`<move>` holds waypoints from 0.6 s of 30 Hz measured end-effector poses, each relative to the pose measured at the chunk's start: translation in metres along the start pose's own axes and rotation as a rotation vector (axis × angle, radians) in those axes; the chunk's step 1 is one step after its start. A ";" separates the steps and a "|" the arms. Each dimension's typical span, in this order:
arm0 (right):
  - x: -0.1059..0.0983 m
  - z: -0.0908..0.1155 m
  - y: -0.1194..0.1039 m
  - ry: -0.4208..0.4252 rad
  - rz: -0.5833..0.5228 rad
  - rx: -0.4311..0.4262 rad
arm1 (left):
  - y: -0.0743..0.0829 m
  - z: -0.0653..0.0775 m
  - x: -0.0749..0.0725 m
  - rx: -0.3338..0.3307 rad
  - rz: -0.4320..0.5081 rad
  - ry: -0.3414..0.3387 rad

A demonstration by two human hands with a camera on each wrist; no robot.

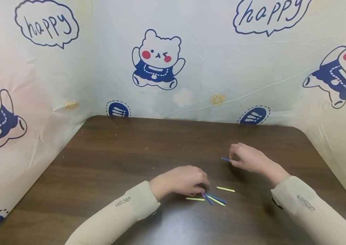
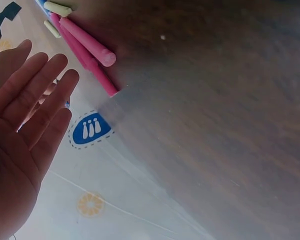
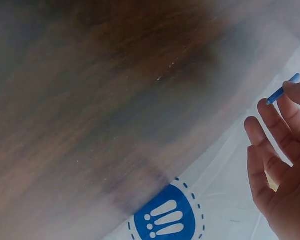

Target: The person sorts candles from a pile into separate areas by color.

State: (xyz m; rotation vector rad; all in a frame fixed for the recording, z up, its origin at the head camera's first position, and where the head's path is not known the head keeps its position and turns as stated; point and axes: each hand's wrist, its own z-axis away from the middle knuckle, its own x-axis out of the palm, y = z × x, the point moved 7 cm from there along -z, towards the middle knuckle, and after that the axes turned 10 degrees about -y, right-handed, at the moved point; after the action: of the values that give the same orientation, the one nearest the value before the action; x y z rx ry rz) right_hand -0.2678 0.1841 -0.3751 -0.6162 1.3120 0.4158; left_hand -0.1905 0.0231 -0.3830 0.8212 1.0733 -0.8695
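Observation:
My right hand (image 1: 249,159) is held above the table at the right, pinching a small blue candle (image 3: 284,90) between thumb and fingertips. The other fingers of that hand are spread apart in the right wrist view. Further left, my left hand (image 1: 185,180) hovers at a loose pile of thin candles, its fingers (image 2: 40,95) fairly straight with nothing between them. In the pile lie blue candles (image 1: 217,198), yellow-green candles (image 1: 195,199) and pink candles (image 2: 87,42), some crossing each other. A single yellow-green candle (image 1: 226,189) lies just right of the pile.
The dark wooden table (image 1: 115,163) has a few tiny pale scraps (image 1: 146,148) on its far left part. A printed cloth (image 1: 203,68) with bears and "happy" bubbles stands around its back and sides.

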 end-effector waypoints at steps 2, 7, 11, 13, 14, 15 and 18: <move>0.001 -0.004 0.002 -0.003 0.003 -0.004 | 0.001 -0.002 0.000 -0.004 -0.004 -0.012; 0.004 -0.012 0.006 -0.016 0.003 -0.012 | 0.002 -0.006 0.002 -0.006 -0.011 -0.032; 0.004 -0.019 0.010 -0.020 0.011 -0.008 | 0.002 -0.008 0.003 0.003 -0.032 -0.036; 0.005 -0.022 0.012 -0.016 0.012 -0.004 | 0.002 -0.009 0.003 0.006 -0.039 -0.040; 0.005 -0.024 0.013 -0.011 0.011 -0.008 | 0.001 -0.009 0.003 0.006 -0.041 -0.042; 0.005 -0.026 0.014 -0.005 0.011 -0.010 | 0.001 -0.009 0.003 0.003 -0.042 -0.044; 0.007 -0.031 0.019 0.010 0.012 -0.010 | 0.000 -0.011 0.003 -0.008 -0.035 -0.052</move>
State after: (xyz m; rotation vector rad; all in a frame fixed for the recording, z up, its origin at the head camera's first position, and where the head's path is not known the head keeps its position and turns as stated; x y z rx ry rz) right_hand -0.3010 0.1790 -0.3890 -0.6195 1.3246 0.4293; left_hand -0.1938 0.0321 -0.3884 0.7711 1.0478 -0.9113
